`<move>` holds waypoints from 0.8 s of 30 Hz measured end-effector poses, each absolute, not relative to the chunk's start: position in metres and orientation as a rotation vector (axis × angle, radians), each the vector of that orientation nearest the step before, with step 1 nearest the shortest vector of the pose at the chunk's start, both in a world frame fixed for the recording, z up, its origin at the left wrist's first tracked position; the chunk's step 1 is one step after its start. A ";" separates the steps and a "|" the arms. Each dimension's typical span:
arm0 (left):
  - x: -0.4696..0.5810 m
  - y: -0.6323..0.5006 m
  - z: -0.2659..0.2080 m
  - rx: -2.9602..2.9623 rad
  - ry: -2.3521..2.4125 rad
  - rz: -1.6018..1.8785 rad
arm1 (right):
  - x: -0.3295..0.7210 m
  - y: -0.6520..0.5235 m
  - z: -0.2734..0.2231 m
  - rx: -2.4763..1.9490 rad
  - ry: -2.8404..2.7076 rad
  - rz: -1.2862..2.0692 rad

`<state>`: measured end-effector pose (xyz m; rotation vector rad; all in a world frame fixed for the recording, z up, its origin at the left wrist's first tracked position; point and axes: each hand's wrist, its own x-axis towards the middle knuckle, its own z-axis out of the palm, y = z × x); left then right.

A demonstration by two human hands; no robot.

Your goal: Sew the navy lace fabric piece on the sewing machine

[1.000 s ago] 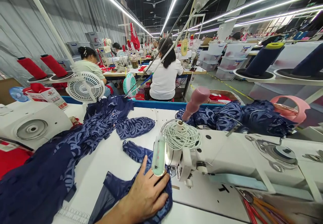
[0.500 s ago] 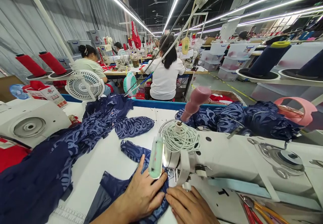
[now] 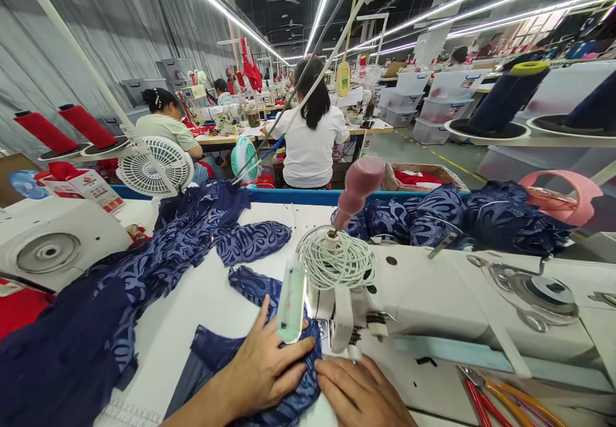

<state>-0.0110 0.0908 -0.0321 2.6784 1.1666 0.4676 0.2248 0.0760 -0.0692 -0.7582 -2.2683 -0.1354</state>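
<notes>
lace piece (image 3: 269, 298): navy cloth, openwork with a raised leaf pattern, matt, pressed flat under the left hand (image 3: 262, 369) and touched by the right hand (image 3: 360, 395)
fabric heap (image 3: 96, 311): same navy lace over plain dark cloth, soft and creased
sewing machine (image 3: 433, 298): off-white painted body, smooth with a slight sheen; handwheel bright metal
lamp (image 3: 291, 298): pale translucent plastic
cord coil (image 3: 337, 260): white, matt, rubbery-looking
table (image 3: 202, 298): white laminate, smooth
thread cones (image 3: 67, 128): red yarn, fuzzy matt
fan (image 3: 151, 169): white plastic grille
scissors (image 3: 500, 398): red and orange glossy handles
</notes>
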 end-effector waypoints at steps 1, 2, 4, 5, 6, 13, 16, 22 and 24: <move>-0.011 0.092 -0.032 2.682 1.174 0.458 | 0.225 0.076 -0.069 -0.759 -2.277 -0.134; -0.010 0.093 -0.032 2.689 1.181 0.447 | 0.225 0.075 -0.069 -0.758 -2.288 -0.133; -0.009 0.091 -0.032 2.713 1.198 0.431 | 0.225 0.075 -0.069 -0.750 -2.304 -0.128; -0.008 0.088 -0.032 2.728 1.211 0.434 | 0.225 0.074 -0.070 -0.757 -2.307 -0.124; -0.007 0.085 -0.033 2.745 1.224 0.446 | 0.225 0.074 -0.070 -0.763 -2.308 -0.121; -0.018 0.073 -0.044 2.776 1.336 0.542 | 0.225 0.075 -0.074 -0.763 -2.344 -0.101; -0.026 0.074 -0.045 2.797 1.370 0.531 | 0.227 0.074 -0.078 -0.780 -2.375 -0.120; -0.027 0.074 -0.043 2.847 1.350 0.414 | 0.229 0.076 -0.080 -0.754 -2.349 -0.189; -0.026 0.077 -0.041 2.831 1.346 0.380 | 0.228 0.077 -0.077 -0.769 -2.342 -0.149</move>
